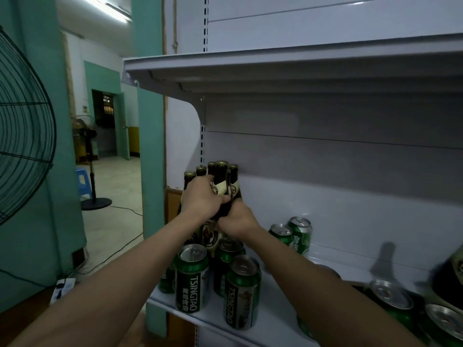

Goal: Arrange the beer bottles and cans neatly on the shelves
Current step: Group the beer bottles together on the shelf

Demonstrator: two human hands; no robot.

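Observation:
Several dark beer bottles (221,175) with gold caps stand clustered at the back left of the white shelf (275,321). My left hand (200,197) grips the shoulder of one bottle in the cluster. My right hand (238,220) grips a bottle's body just below and to the right. Green Tsingtao cans (191,278) stand upright in front of the bottles. Two more green cans (299,234) stand further right near the back panel. At the right edge several cans (390,300) lie on their sides, with a dark bottle (451,271) partly cut off.
An upper shelf (275,63) overhangs the bottles closely. A large fan (22,146) stands at the left. Beyond the teal pillar (150,146) are a floor fan (91,176), a blue stool (81,181) and cables on the floor.

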